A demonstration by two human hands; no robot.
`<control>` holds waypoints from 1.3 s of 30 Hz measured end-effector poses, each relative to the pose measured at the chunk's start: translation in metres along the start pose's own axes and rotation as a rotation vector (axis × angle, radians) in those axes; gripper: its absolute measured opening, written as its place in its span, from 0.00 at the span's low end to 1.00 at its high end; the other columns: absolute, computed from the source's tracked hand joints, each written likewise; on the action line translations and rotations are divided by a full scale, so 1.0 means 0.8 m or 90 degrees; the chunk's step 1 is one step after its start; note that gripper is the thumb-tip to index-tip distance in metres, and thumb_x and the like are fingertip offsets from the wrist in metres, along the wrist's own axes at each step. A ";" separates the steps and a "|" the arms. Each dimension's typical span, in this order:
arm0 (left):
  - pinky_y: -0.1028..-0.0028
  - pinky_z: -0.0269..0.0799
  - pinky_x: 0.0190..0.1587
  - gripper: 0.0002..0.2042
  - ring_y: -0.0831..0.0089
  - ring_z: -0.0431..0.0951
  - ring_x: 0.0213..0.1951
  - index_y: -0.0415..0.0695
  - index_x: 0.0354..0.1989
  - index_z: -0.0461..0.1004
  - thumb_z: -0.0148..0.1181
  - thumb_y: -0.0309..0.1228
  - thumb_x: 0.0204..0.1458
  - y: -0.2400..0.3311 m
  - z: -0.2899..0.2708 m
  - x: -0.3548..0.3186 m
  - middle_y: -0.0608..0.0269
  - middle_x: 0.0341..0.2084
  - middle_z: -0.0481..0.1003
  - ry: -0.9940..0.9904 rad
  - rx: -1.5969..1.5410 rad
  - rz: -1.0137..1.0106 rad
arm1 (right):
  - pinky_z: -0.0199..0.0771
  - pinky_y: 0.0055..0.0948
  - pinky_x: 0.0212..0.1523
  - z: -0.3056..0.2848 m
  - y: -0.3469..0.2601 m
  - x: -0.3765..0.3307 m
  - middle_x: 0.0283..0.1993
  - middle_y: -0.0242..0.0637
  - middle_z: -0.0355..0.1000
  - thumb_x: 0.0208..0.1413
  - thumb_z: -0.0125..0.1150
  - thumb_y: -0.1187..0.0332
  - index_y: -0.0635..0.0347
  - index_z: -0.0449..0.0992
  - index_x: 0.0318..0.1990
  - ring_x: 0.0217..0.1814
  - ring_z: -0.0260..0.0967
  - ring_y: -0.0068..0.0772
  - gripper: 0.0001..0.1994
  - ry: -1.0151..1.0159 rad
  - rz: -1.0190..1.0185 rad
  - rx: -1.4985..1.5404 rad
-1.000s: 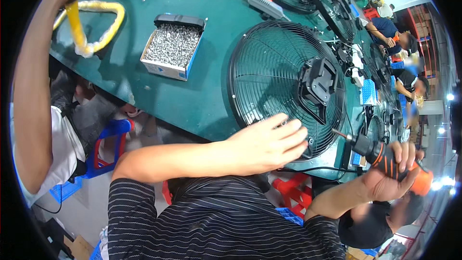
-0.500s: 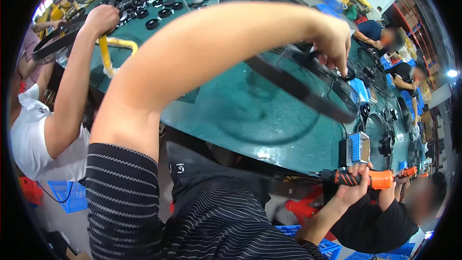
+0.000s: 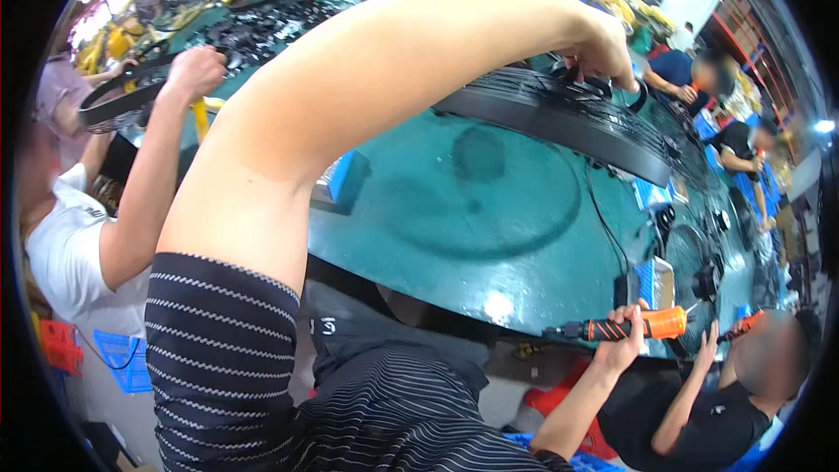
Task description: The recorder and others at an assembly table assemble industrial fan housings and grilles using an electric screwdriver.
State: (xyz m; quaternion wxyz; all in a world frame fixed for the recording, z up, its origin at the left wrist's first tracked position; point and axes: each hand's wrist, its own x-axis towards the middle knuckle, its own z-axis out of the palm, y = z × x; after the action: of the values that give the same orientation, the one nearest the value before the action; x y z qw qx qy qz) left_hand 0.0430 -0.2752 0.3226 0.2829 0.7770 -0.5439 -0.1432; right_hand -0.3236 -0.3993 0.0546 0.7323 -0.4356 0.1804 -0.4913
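Note:
My left arm reaches across the table to the far right. There my left hand [image 3: 601, 52], fingers curled, grips the black round fan [image 3: 559, 114]. The fan is tilted, its ribbed grille and wide rim showing; the exact spot under the fingers is partly hidden. Close to the table's near edge, my right hand [image 3: 622, 345] is wrapped round an orange and black electric screwdriver [image 3: 660, 323]. Its dark tip points left.
On the green table [image 3: 437, 201], small black parts [image 3: 262, 31] lie in a heap at the far left. A small blue box [image 3: 334, 177] stands beside my left forearm. A cable [image 3: 603, 210] and another box [image 3: 655, 281] are at the right. Co-workers sit on both sides.
My left hand and the fan have moved up and away, and the fan's grille shows more now. The screwdriver in my right hand has shifted slightly left.

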 end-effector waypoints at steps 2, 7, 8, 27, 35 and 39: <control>0.69 0.75 0.35 0.40 0.66 0.77 0.33 0.31 0.41 0.81 0.71 0.63 0.37 -0.024 -0.029 -0.009 0.54 0.34 0.79 0.126 0.086 -0.056 | 0.64 0.28 0.34 0.000 0.008 0.004 0.28 0.31 0.62 0.61 0.55 0.72 0.63 0.65 0.53 0.29 0.60 0.23 0.14 -0.017 0.024 0.035; 0.67 0.72 0.38 0.40 0.63 0.79 0.32 0.35 0.31 0.82 0.63 0.70 0.37 -0.092 -0.139 -0.051 0.49 0.25 0.78 0.321 0.321 -0.044 | 0.66 0.25 0.31 -0.005 0.033 0.012 0.28 0.30 0.62 0.62 0.54 0.71 0.61 0.67 0.52 0.28 0.60 0.21 0.13 -0.013 0.116 0.121; 0.65 0.73 0.40 0.40 0.59 0.80 0.33 0.37 0.32 0.82 0.62 0.72 0.37 -0.090 -0.169 -0.059 0.46 0.26 0.78 0.361 0.365 -0.079 | 0.66 0.25 0.31 -0.004 0.037 0.014 0.28 0.30 0.62 0.62 0.54 0.71 0.60 0.67 0.52 0.28 0.60 0.21 0.12 -0.013 0.130 0.126; 0.60 0.76 0.32 0.32 0.55 0.82 0.29 0.43 0.31 0.79 0.60 0.66 0.44 -0.429 -0.154 -0.152 0.53 0.23 0.80 0.588 0.667 -0.393 | 0.70 0.30 0.22 0.073 0.028 0.035 0.24 0.34 0.67 0.63 0.58 0.65 0.62 0.67 0.44 0.21 0.67 0.28 0.11 0.028 0.234 -0.208; 0.52 0.73 0.39 0.30 0.48 0.79 0.41 0.44 0.36 0.76 0.50 0.63 0.55 -0.526 -0.111 -0.151 0.46 0.35 0.79 0.435 0.509 -0.425 | 0.74 0.41 0.44 0.077 0.036 0.120 0.40 0.48 0.76 0.52 0.65 0.47 0.63 0.73 0.49 0.44 0.76 0.49 0.28 -0.140 -0.019 -0.929; 0.57 0.69 0.55 0.23 0.47 0.74 0.51 0.37 0.51 0.72 0.62 0.43 0.56 -0.563 -0.113 -0.147 0.41 0.45 0.75 0.225 0.432 -0.386 | 0.77 0.44 0.46 0.050 0.050 0.136 0.45 0.50 0.75 0.49 0.68 0.44 0.68 0.73 0.47 0.50 0.75 0.48 0.32 -0.067 0.101 -1.193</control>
State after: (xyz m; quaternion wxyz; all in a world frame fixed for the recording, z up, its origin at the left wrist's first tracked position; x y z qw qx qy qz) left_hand 0.3921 -0.0289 0.1163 0.0472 0.9612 -0.2525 0.1005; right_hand -0.2245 -0.4706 0.0622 0.1224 -0.8553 0.4979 -0.0743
